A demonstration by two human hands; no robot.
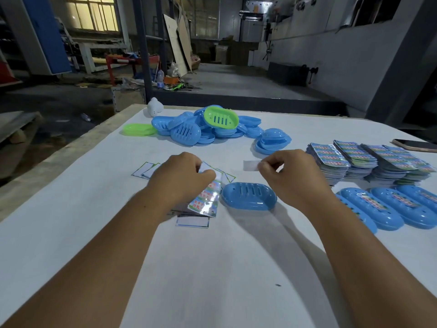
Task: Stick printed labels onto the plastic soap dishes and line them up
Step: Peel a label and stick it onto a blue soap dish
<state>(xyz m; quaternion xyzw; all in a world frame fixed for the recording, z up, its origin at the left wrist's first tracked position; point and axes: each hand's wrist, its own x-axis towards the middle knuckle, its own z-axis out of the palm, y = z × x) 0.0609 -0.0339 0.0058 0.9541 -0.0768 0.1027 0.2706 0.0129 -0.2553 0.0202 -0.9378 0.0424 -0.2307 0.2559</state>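
A bare blue soap dish [249, 195] lies on the white table [212, 268] between my hands. My left hand [182, 176] grips a shiny printed label sheet [207, 201] that hangs down from its fingers. My right hand [290, 174] pinches a small translucent strip [251, 165] just above and behind the dish. A row of labelled blue dishes [387, 208] lies at the right. Stacks of printed labels [369, 162] stand behind that row.
A heap of blue and green soap dishes [203, 126] sits at the table's far middle, with a white object [155, 106] behind it. Blank backing papers [192, 220] lie under my left hand. A phone [416, 145] rests at the far right.
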